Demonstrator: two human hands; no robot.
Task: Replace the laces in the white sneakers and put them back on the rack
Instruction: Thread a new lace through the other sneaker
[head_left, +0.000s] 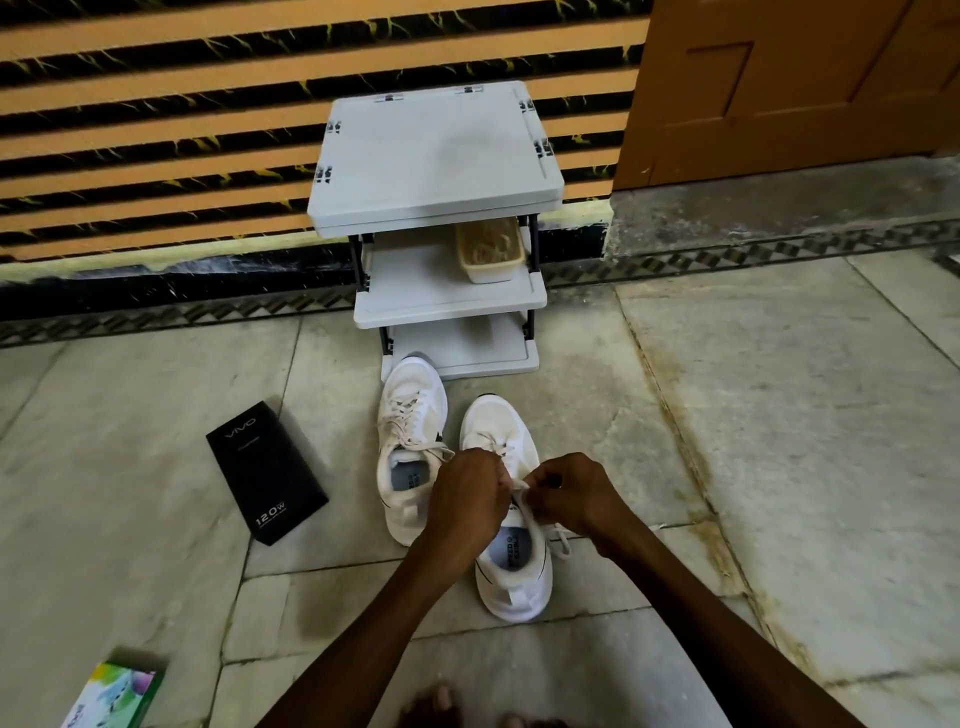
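Grip closed both sides: left hand (466, 501) and right hand (574, 499) pinch the white lace (520, 485) above the near white sneaker (511, 577) on the floor (779, 415). At its 11 o'clock the second sneaker (410, 415), shoe rack (436, 156) at 12, black vivo box (266, 470) at 9.

- There were two white sneakers, the left sneaker (410, 447) and the right sneaker (514, 582).
- One grey rack (436, 150) stood far, with three shelves.
- One basket (491, 249) sat on its middle shelf.
- Two boxes lay at left: one black box (267, 478), and one green box (117, 691) nearer.
- Two hands were in view, the left hand (467, 499) and the right hand (576, 493).
- One lace (519, 486) was pinched between them.
- One door (779, 88) stood far right.
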